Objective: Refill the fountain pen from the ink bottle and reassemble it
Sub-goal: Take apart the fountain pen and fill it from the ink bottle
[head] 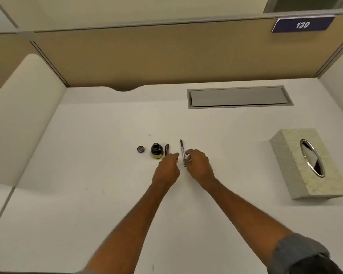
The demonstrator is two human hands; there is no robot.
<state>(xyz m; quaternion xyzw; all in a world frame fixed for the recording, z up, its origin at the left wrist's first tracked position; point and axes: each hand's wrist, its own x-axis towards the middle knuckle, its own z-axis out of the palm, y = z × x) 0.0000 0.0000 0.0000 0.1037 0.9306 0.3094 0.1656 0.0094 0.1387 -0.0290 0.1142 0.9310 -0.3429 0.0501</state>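
Note:
An open ink bottle point(156, 150) stands mid-desk, its small round cap point(140, 149) lying to its left. A short dark pen barrel point(167, 148) lies just right of the bottle. Further right is the pen's nib section with its clear converter point(182, 150), nib pointing away from me. My right hand point(199, 167) pinches this section at its middle with thumb and fingertips. My left hand point(167, 168) holds nothing; it reaches in from the left with fingers loosely extended, fingertips just short of the section, and it covers the near end of the barrel.
A patterned tissue box point(307, 163) sits at the right of the white desk point(87, 155). A grey cable hatch point(240, 96) is set into the desk at the back. Tan partition walls close off the back and left sides.

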